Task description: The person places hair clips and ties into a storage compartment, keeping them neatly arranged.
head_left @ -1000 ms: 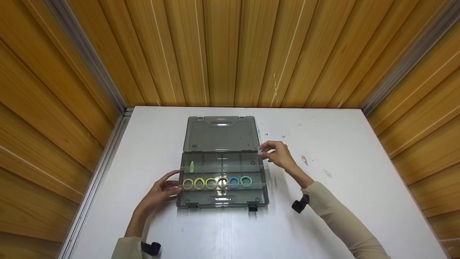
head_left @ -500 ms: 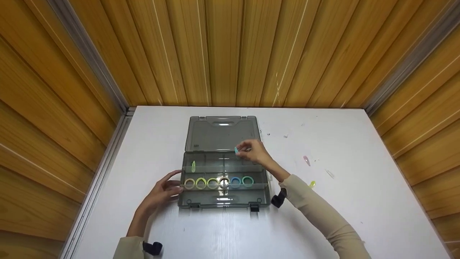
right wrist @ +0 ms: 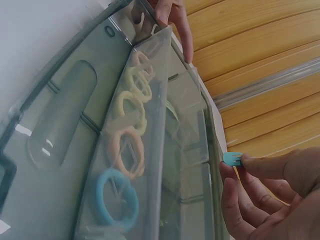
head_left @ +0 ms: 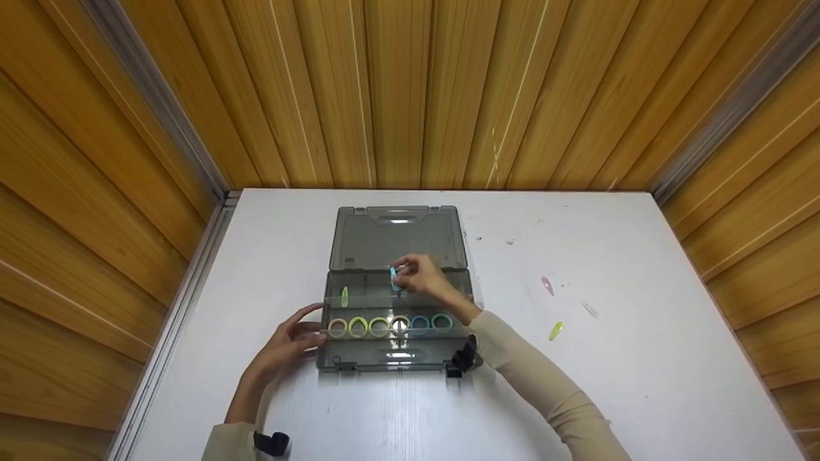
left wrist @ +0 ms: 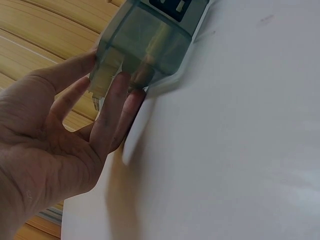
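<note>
In the head view, my right hand [head_left: 423, 275] is over the rear row of an open grey see-through organizer box [head_left: 359, 356]. Its thumb and fingertips pinch a blue snap hair clip [head_left: 394, 279], whose end also shows in the right wrist view. My left hand [head_left: 282, 346] rests against the box's left side, its fingers fairly straight; the left wrist view shows the fingertips touching the box wall [left wrist: 150, 42]. A green hair clip [head_left: 344, 296] stands in the rear left compartment. Several coloured hair ties [right wrist: 116, 197] stand in a line along the middle row.
Right of the box, a pink hair clip [head_left: 547, 285], a pale clip [head_left: 589, 309] and a yellow hair clip [head_left: 556, 330] lie on the white table [head_left: 640, 378]. The box's lid [head_left: 397, 240] lies folded back behind it. Wood-look panels [head_left: 397, 96] surround the table.
My right hand has carried the blue hair clip leftward from the box's right edge to above the rear middle compartments. The yellow clip on the table has come into view. My left hand has stayed put.
</note>
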### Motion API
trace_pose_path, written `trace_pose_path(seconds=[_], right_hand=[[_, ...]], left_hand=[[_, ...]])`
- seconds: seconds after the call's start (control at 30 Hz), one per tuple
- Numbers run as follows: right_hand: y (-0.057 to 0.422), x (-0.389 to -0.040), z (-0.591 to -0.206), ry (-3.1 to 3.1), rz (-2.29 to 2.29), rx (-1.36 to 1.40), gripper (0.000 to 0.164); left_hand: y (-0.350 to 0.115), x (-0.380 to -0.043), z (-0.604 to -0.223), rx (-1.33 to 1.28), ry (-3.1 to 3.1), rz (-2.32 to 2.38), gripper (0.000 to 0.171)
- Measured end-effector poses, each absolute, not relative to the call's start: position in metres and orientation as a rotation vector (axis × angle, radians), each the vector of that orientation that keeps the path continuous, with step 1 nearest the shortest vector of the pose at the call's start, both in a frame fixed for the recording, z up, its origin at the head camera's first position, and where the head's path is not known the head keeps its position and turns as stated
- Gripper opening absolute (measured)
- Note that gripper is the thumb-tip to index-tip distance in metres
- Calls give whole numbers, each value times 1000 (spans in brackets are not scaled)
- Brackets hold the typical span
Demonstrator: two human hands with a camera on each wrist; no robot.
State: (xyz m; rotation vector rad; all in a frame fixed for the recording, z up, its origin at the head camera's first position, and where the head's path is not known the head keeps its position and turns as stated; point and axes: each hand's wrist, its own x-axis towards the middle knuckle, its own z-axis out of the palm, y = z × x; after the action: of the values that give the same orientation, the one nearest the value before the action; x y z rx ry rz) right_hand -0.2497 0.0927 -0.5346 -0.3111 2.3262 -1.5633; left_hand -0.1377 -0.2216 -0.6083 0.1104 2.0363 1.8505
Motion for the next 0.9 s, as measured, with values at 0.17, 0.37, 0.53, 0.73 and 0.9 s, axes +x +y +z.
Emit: trace_pose_path(seconds=[0.17, 0.37, 0.53, 0.73, 0.9], right_hand=[[79, -248, -541, 2319, -1587, -267, 28], [71, -247, -547, 2343, -1578, -256, 25], [63, -247, -551, 2274, -1631, -204, 29], [52, -247, -555, 2236, -1629, -127, 28], [47, -245, -559, 2384, -1493, -116, 24]], left_hand=[[-221, -136, -609, 111, 2027, 1862, 75], [-219, -133, -608, 114, 2015, 1868, 74], [-217, -133, -607, 89, 2030, 1855, 75], [-216, -134, -606, 78, 2043, 1847, 74], [-217, -134, -607, 115, 2019, 1862, 74]])
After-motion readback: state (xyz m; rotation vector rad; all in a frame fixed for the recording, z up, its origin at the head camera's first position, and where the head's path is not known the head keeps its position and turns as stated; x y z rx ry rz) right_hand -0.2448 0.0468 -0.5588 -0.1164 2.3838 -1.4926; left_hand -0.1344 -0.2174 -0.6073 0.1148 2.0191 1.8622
